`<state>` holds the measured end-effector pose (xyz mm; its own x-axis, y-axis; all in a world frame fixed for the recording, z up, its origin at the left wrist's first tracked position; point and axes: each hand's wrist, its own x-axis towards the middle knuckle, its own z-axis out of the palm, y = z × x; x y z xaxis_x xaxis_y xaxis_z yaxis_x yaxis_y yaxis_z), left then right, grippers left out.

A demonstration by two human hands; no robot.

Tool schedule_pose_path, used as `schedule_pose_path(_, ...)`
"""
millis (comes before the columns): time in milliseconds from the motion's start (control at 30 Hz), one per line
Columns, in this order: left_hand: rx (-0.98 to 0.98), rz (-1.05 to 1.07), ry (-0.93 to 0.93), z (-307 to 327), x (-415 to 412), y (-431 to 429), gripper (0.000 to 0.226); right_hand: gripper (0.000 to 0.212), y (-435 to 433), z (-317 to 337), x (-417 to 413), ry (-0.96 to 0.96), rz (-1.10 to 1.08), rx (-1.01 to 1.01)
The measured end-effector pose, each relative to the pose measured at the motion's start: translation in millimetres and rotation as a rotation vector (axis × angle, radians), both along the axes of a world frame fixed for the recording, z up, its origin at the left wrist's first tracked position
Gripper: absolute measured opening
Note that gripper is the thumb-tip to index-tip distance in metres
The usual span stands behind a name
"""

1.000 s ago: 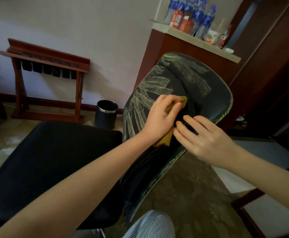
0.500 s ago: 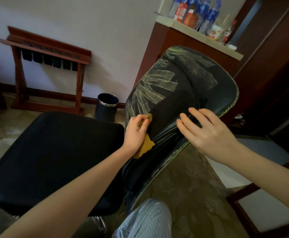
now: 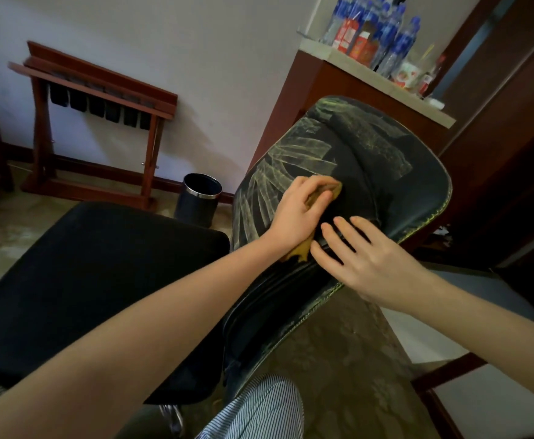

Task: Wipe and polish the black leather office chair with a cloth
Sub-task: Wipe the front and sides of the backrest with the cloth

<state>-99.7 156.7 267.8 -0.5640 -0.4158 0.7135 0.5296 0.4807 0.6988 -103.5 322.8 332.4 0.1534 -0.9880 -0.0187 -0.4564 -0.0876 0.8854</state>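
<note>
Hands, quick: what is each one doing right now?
Left hand: grips the yellow cloth against the chair back.
Right hand: open, fingers flat on the chair back.

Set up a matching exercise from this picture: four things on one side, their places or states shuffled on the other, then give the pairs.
Things:
1. left hand
2. right hand
3. waste bin
4. bottles

Places or states:
a. on top of the cabinet
b. grips the yellow cloth
c. on the floor by the wall
d. fingers straight, resting on the chair backrest

Pairs: 1-b, 2-d, 3-c, 4-a
</note>
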Motion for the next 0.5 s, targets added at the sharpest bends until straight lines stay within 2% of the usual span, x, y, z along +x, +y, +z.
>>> schedule_pose_path(100, 0.061, 0.043, -0.055, -7, -19, -15, 0.020, 0.039, -2, 3, -7, 0.011, 0.050, 0.019)
schedule_pose_path(267, 0.222, 0.108, -0.269, -49, -26, -34, 0.018, 0.034, 0, 1, -11, 0.005, 0.106, 0.008)
schedule_pose_path(500, 0.395, 0.113, -0.403, -102, 12, -30, 0.012, 0.031, 0, -2, -13, 0.000, 0.146, -0.010)
